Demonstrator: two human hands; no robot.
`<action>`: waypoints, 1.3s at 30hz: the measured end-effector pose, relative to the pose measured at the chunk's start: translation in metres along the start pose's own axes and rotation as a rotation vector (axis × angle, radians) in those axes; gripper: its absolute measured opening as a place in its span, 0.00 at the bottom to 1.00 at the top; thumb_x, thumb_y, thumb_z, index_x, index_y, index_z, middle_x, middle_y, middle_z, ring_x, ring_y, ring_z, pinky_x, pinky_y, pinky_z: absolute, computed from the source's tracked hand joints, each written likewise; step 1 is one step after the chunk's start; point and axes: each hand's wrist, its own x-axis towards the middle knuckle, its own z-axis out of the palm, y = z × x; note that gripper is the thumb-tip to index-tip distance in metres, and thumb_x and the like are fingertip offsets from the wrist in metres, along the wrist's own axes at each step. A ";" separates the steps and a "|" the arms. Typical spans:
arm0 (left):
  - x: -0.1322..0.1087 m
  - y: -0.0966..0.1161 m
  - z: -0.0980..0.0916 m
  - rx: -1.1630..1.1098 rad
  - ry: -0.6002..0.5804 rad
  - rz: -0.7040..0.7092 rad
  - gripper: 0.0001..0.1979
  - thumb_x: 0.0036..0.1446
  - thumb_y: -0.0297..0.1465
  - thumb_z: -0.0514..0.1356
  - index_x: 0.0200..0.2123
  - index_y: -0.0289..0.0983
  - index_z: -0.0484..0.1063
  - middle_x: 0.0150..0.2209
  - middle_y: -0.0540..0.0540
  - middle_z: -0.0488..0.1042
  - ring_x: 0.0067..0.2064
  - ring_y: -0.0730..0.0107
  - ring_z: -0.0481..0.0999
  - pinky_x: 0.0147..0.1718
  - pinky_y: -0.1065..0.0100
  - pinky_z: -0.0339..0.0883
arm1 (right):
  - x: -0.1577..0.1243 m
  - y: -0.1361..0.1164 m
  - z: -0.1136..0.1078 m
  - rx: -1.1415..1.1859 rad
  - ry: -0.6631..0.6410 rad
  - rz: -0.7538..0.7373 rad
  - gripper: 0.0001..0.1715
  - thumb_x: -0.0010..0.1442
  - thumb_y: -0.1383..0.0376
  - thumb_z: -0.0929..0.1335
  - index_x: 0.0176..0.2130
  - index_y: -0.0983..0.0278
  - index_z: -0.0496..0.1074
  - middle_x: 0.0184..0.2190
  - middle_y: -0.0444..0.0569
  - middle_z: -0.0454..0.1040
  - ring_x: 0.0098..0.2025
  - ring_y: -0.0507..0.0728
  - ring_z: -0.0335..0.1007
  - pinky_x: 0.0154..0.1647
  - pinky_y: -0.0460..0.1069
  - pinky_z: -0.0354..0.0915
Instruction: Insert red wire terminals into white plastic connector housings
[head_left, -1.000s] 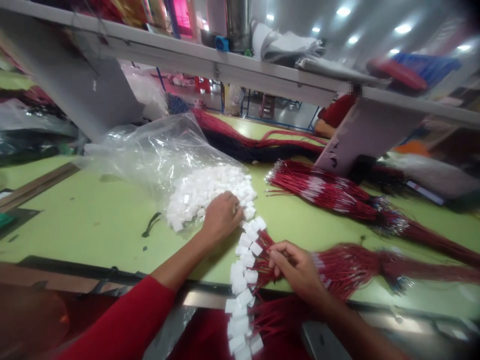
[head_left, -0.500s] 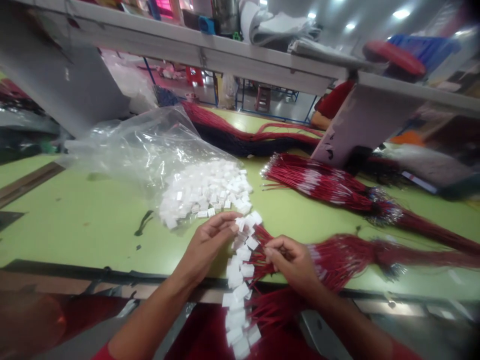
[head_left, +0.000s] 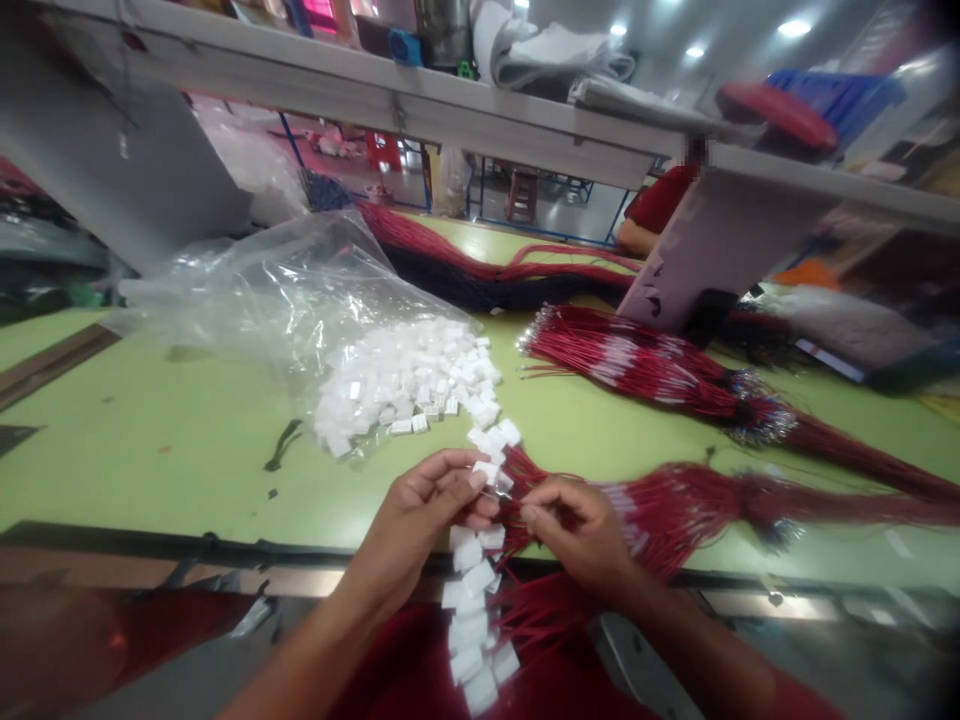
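My left hand (head_left: 442, 492) pinches a small white connector housing (head_left: 489, 472) between thumb and fingers, above the green table edge. Just right of it, my right hand (head_left: 574, 525) is closed in a pinch on a thin red wire, whose tip points toward the housing. Whether the tip sits inside the housing I cannot tell. More white housings (head_left: 469, 630), fitted on red wires, hang in a row below my hands and over the table edge. The bundle of red wires (head_left: 679, 510) runs off to the right. Loose white housings (head_left: 420, 375) are heaped beyond my left hand.
A clear plastic bag (head_left: 277, 270) spreads around the heap. Another red wire bundle (head_left: 645, 370) lies to the right, and red and dark wires (head_left: 480, 270) stretch behind. A shelf (head_left: 517, 105) crosses above the table. Part of a person, a red sleeve (head_left: 656, 208), shows behind the panel.
My left hand has moved down slightly toward the right hand, with a housing at its fingertips. My right hand stays nearly in place. The view has shifted a little.
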 end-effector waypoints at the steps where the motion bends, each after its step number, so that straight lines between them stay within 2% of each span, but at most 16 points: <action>1: -0.001 0.000 0.000 0.010 -0.013 0.005 0.19 0.51 0.39 0.71 0.42 0.35 0.76 0.28 0.45 0.81 0.28 0.70 0.78 0.30 0.72 0.72 | 0.000 -0.001 0.000 -0.008 0.000 -0.007 0.08 0.58 0.64 0.69 0.28 0.64 0.75 0.20 0.43 0.70 0.22 0.51 0.63 0.23 0.45 0.60; 4: -0.004 0.000 0.000 0.006 -0.057 0.011 0.16 0.52 0.39 0.70 0.40 0.35 0.75 0.26 0.47 0.79 0.25 0.74 0.75 0.27 0.74 0.69 | 0.001 -0.004 -0.001 -0.017 -0.015 -0.014 0.08 0.58 0.65 0.69 0.27 0.63 0.74 0.20 0.43 0.70 0.22 0.51 0.62 0.22 0.45 0.58; 8: -0.006 0.000 -0.003 -0.004 -0.104 -0.032 0.17 0.54 0.38 0.69 0.45 0.37 0.75 0.28 0.49 0.79 0.22 0.78 0.72 0.25 0.75 0.67 | 0.002 -0.005 -0.003 -0.024 -0.039 -0.007 0.09 0.58 0.65 0.68 0.26 0.64 0.74 0.19 0.43 0.69 0.22 0.50 0.60 0.22 0.44 0.57; 17: -0.006 -0.001 -0.008 -0.040 -0.153 -0.110 0.16 0.51 0.37 0.71 0.41 0.35 0.78 0.27 0.48 0.78 0.21 0.78 0.70 0.23 0.75 0.66 | 0.003 -0.008 -0.004 0.063 -0.076 0.101 0.09 0.54 0.65 0.68 0.24 0.64 0.73 0.18 0.41 0.65 0.20 0.48 0.56 0.19 0.43 0.53; 24: -0.009 -0.004 -0.008 0.158 -0.116 0.015 0.19 0.51 0.40 0.70 0.43 0.35 0.77 0.24 0.47 0.77 0.22 0.73 0.72 0.24 0.71 0.68 | 0.004 -0.006 -0.003 0.047 -0.086 0.060 0.07 0.52 0.68 0.68 0.23 0.64 0.72 0.16 0.40 0.63 0.19 0.48 0.53 0.18 0.43 0.51; 29: -0.011 -0.015 -0.005 0.281 -0.118 0.005 0.21 0.50 0.43 0.69 0.43 0.37 0.77 0.21 0.48 0.76 0.23 0.69 0.73 0.23 0.70 0.67 | 0.000 -0.002 0.008 0.109 -0.148 0.072 0.06 0.53 0.68 0.67 0.25 0.64 0.72 0.17 0.39 0.63 0.18 0.46 0.51 0.17 0.42 0.49; 32: -0.016 -0.017 -0.003 0.373 -0.078 0.032 0.21 0.51 0.46 0.67 0.44 0.38 0.77 0.21 0.48 0.76 0.23 0.67 0.73 0.23 0.70 0.66 | -0.001 -0.006 0.005 0.071 -0.183 0.028 0.07 0.58 0.66 0.67 0.29 0.64 0.74 0.20 0.42 0.70 0.20 0.48 0.61 0.21 0.43 0.57; 34: -0.019 -0.011 -0.007 0.514 -0.010 0.115 0.20 0.51 0.47 0.66 0.43 0.41 0.77 0.26 0.47 0.78 0.27 0.64 0.75 0.24 0.69 0.67 | -0.001 -0.009 -0.014 -0.011 -0.268 -0.083 0.08 0.62 0.62 0.68 0.37 0.63 0.77 0.31 0.47 0.78 0.31 0.52 0.73 0.34 0.46 0.68; 35: -0.020 -0.007 -0.010 0.612 0.039 0.178 0.19 0.51 0.48 0.66 0.42 0.43 0.78 0.30 0.47 0.79 0.29 0.62 0.76 0.25 0.68 0.68 | -0.001 -0.008 -0.029 -0.071 -0.318 -0.167 0.12 0.61 0.59 0.70 0.43 0.62 0.77 0.40 0.50 0.80 0.42 0.55 0.75 0.46 0.50 0.69; 36: -0.020 -0.001 -0.015 0.719 0.094 0.250 0.18 0.50 0.49 0.65 0.41 0.46 0.78 0.33 0.48 0.80 0.32 0.60 0.77 0.26 0.67 0.68 | -0.003 -0.007 -0.047 -0.170 -0.355 -0.230 0.23 0.58 0.55 0.73 0.51 0.61 0.75 0.51 0.53 0.77 0.53 0.59 0.71 0.56 0.55 0.64; 37: -0.019 0.004 -0.020 0.827 0.140 0.321 0.17 0.51 0.49 0.64 0.41 0.48 0.77 0.35 0.49 0.79 0.33 0.60 0.76 0.27 0.66 0.69 | -0.006 -0.004 -0.067 -0.296 -0.367 -0.233 0.36 0.54 0.52 0.75 0.59 0.60 0.69 0.60 0.56 0.70 0.62 0.63 0.63 0.63 0.59 0.57; 39: -0.014 0.010 -0.030 0.997 0.171 0.463 0.16 0.54 0.49 0.61 0.43 0.51 0.76 0.36 0.50 0.78 0.33 0.59 0.76 0.29 0.63 0.70 | -0.015 0.006 -0.106 -0.552 -0.370 -0.131 0.57 0.47 0.47 0.77 0.67 0.61 0.57 0.68 0.61 0.57 0.70 0.68 0.46 0.68 0.65 0.45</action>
